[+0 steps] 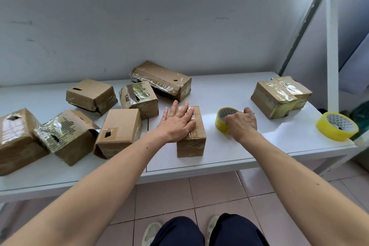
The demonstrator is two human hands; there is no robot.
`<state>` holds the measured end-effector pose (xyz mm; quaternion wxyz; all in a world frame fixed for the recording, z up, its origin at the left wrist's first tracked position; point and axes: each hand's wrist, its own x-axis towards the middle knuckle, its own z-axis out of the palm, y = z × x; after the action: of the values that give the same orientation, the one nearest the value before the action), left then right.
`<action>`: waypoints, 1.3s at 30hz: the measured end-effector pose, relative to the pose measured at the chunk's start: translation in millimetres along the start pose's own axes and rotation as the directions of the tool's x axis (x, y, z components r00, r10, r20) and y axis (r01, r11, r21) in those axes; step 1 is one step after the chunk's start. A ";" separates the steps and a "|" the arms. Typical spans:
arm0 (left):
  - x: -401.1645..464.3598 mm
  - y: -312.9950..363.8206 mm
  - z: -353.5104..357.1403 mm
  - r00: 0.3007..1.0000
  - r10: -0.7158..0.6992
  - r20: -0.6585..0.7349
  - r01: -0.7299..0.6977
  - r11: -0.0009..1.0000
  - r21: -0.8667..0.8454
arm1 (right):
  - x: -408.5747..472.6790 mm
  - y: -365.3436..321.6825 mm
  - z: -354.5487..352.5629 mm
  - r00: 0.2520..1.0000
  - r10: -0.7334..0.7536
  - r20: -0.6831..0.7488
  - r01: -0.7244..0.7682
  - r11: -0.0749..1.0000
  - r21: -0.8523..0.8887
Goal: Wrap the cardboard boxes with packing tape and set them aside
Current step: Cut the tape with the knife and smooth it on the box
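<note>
A small cardboard box with clear tape over it stands near the front edge of the white table. My left hand lies flat on its top, fingers straight and spread. Just right of the box stands a yellow roll of packing tape on its edge; my right hand grips it, fingers curled over its rim. No tape strand shows between roll and box.
Several cardboard boxes, some taped and torn, crowd the table's left half. Two taped boxes sit at the back right. A second yellow tape roll lies at the right edge. A wall stands behind; a metal frame post rises at right.
</note>
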<state>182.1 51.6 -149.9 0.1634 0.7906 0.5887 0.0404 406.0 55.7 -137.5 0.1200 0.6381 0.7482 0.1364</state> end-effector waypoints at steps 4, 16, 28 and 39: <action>-2.4 1.9 -0.1 0.973 0.033 -0.230 -0.071 0.985 -0.158 | -0.1 16.1 -11.2 0.999 0.026 0.031 -0.030 0.991 0.132; -12.8 9.8 -9.6 0.993 0.072 -0.096 -0.079 0.994 -0.077 | -11.1 38.1 -34.6 0.983 0.119 0.143 -0.170 0.882 0.439; -36.9 30.4 -38.0 0.910 -0.049 -0.412 -0.236 0.756 -0.610 | -28.5 26.2 -119.9 0.967 0.089 0.240 -0.251 0.136 0.958; -74.3 58.8 -73.8 0.917 -0.069 -0.393 -0.325 0.440 -0.837 | -39.1 7.2 -160.5 0.999 0.033 -0.039 0.033 0.181 0.983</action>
<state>194.6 -17.9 -52.8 0.4350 0.6066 0.4355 0.5031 362.0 9.9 15.2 -0.3352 0.5634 0.6650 -0.3576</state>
